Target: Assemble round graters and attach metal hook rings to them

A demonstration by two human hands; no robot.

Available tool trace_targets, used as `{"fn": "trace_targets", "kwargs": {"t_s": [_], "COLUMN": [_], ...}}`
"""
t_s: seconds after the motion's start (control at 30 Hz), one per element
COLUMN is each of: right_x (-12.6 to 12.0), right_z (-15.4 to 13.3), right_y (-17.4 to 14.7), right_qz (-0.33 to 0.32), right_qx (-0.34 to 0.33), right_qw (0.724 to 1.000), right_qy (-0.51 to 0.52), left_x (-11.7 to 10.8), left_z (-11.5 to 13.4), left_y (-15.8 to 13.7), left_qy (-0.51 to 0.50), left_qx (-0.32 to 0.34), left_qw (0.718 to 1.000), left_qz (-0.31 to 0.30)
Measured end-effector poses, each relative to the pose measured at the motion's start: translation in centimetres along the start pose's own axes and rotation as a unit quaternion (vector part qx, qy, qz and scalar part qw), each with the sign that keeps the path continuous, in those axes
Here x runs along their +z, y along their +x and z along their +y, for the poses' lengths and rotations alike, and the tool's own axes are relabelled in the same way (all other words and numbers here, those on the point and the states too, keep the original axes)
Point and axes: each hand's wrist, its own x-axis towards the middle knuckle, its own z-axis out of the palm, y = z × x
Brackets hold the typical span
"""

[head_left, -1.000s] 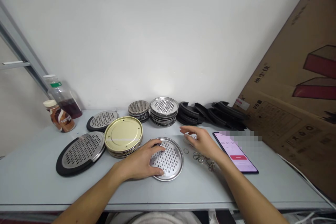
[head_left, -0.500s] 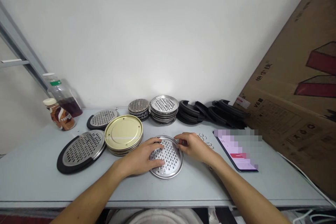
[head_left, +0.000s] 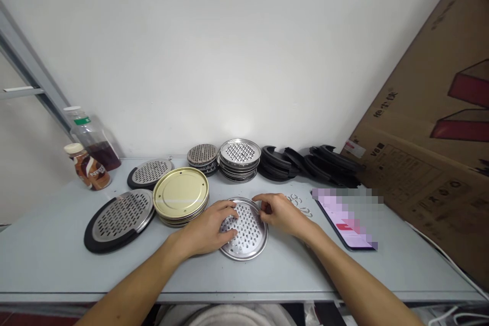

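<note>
A round metal grater plate (head_left: 248, 234) with rows of raised teeth lies near the middle of the table. Across its left side rests my left hand (head_left: 208, 229), with thumb and fingers bent over the rim onto the toothed face. At the upper right rim is my right hand (head_left: 277, 211), its index finger stretched along the edge and the other fingers curled under. Whether anything small is inside those curled fingers is hidden. Several small metal rings (head_left: 295, 198) lie just behind my right hand. A stack of gold-coloured round lids (head_left: 181, 192) stands beside my left hand.
Two graters with black rims, a front one (head_left: 121, 216) and a back one (head_left: 151, 170), lie left. Along the wall are grater plate stacks (head_left: 240, 153) and black curved rims (head_left: 332, 163). Bottles (head_left: 91, 170), a phone (head_left: 347, 224) and a cardboard box (head_left: 428, 127) flank them.
My left fingers have shifted very slightly on the grater plate. My right fingers have curled a little more at its rim. The rest of the table looks the same.
</note>
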Motion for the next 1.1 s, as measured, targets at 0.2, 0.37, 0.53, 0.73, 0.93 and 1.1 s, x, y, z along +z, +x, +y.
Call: {"fn": "trace_targets", "kwargs": {"t_s": [0.2,0.37,0.53,0.73,0.93,1.1], "right_x": [-0.05,-0.12,-0.15,-0.29,-0.47,-0.58], "right_z": [0.14,0.18,-0.07,-0.24,-0.19,-0.16], "right_y": [0.02,0.04,-0.11,-0.24,-0.31,-0.36], "right_qz": [-0.004,-0.006,-0.003,-0.005,-0.004,-0.002], "right_qx": [0.005,0.003,-0.012,-0.027,-0.023,-0.025], "right_qw": [1.0,1.0,1.0,1.0,1.0,1.0], "right_qy": [0.01,0.018,0.017,0.007,0.009,0.011], "left_x": [-0.02,0.1,0.22,0.35,0.5,0.41], "left_z": [0.2,0.12,0.12,-0.14,-0.3,-0.1], "left_y": [0.11,0.22,0.15,-0.14,-0.15,-0.12], "left_qy": [-0.006,-0.001,-0.016,-0.021,-0.01,-0.002], "left_qx": [0.003,0.022,0.024,0.011,0.013,0.007], "left_qw": [1.0,1.0,0.999,1.0,1.0,1.0], "left_qz": [0.008,0.011,0.018,0.014,0.004,-0.002]}}
